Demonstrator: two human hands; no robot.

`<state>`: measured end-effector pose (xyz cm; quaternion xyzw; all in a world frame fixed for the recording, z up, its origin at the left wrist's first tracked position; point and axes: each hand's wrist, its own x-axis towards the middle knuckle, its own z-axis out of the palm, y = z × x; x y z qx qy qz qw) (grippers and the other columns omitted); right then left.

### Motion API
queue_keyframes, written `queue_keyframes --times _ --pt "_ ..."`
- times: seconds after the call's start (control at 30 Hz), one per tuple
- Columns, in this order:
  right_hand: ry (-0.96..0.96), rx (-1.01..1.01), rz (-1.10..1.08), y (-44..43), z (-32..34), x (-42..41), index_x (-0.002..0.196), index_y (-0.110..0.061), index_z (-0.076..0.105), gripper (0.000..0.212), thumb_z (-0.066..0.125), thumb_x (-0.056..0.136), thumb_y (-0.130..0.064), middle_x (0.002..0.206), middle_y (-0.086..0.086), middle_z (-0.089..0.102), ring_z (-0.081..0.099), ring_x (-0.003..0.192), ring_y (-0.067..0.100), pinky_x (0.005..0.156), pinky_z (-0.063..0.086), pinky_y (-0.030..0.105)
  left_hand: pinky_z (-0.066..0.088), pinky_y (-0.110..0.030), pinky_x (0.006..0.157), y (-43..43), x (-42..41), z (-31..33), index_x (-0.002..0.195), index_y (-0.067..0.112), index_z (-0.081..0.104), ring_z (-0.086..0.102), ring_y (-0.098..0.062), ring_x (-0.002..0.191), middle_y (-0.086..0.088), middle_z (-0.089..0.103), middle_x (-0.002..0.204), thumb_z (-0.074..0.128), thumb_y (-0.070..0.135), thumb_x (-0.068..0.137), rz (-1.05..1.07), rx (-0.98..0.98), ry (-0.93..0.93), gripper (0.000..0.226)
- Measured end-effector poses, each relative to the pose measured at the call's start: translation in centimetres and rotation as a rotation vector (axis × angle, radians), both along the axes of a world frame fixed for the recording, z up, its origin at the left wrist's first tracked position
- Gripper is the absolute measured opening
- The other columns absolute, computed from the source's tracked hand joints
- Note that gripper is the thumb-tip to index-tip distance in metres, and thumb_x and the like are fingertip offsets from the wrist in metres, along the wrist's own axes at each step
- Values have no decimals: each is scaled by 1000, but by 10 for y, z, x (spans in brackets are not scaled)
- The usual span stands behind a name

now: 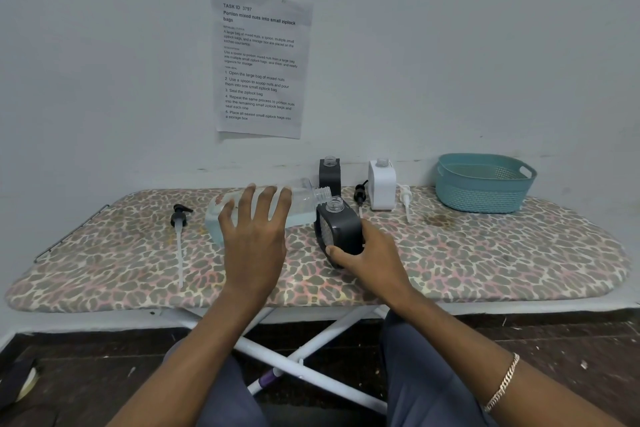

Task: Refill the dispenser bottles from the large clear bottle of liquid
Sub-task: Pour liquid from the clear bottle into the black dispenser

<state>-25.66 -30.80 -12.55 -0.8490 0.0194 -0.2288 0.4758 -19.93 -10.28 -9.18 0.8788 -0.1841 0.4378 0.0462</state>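
Large clear bottle (pixel 301 199) lay tipped near level under our left hand (pixel 254 236), fingers spread and wrapped over its body, open neck pointing toward the right hand (pixel 367 253). Liquid pooled along its low side. Right hand clamped round the black dispenser bottle (pixel 341 229), thumb in front, leaning it toward that neck. Its open mouth sat just below and beside the clear bottle's lip. Whether either bottle touched the ironing board (pixel 485 253), we could not tell. Beyond the right hand stood a second black bottle (pixel 329 173) and a white bottle (pixel 382 184), both uncapped. Our judgement: bring lip squarely over mouth, raise the clear bottle's base slowly for a thin stream, hold the dispenser nearer upright, watch its level.
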Motion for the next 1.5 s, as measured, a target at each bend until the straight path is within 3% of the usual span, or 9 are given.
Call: queue_keyframes --times 0.23,0.87,1.5 --pt "-4 2 -5 0 -1 1 120 -31 64 44 83 82 -40 105 -16 72 68 92 1 80 62 34 36 -62 111 0 0 0 147 19 54 47 -37 142 -9 59 143 75 -1 81 0 -6 -1 71" --pt "3 9 -1 1 3 -2 117 -33 62 41 85 84 -37 105 -17 71 64 91 -11 70 52 9 36 -62 111 -2 -2 2 146 18 55 48 -37 142 -10 60 142 75 -3 80 -1 -10 -5 72" --pt "5 8 3 4 7 -7 115 -34 58 40 85 85 -33 103 -18 69 65 87 -11 67 54 11 36 -61 110 -3 -3 2 146 18 55 47 -37 142 -10 60 142 72 -4 80 6 -2 -4 71"
